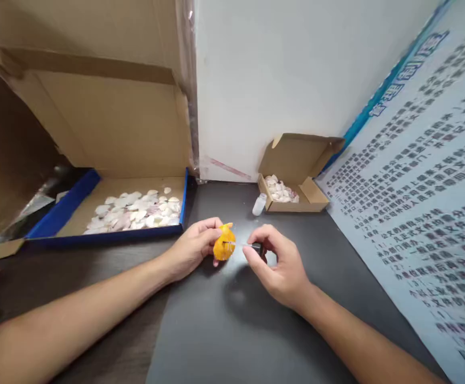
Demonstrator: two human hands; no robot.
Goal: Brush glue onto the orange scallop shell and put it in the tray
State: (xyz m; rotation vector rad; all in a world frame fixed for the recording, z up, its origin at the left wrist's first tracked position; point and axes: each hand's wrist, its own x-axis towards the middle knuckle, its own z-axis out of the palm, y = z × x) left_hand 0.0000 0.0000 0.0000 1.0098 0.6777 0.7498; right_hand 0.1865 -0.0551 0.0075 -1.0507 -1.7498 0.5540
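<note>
In my left hand (197,246) is an orange-yellow piece (224,246), pinched between the fingers over the dark table. My right hand (276,261) grips a small tool with a dark handle (257,248). The tool's thin, pale shaft points left and its dark tip meets the face of the orange piece. A small translucent bottle (259,204) lies tilted beyond my right hand. Part of the tool's handle is hidden by my right fingers.
An open blue-edged box (184,200) with several pale shells (136,210) lies at the left. A smaller open cardboard box (314,194) with several shells stands at the back right. A white panel (256,85) rises behind; a printed sheet (416,176) slants along the right.
</note>
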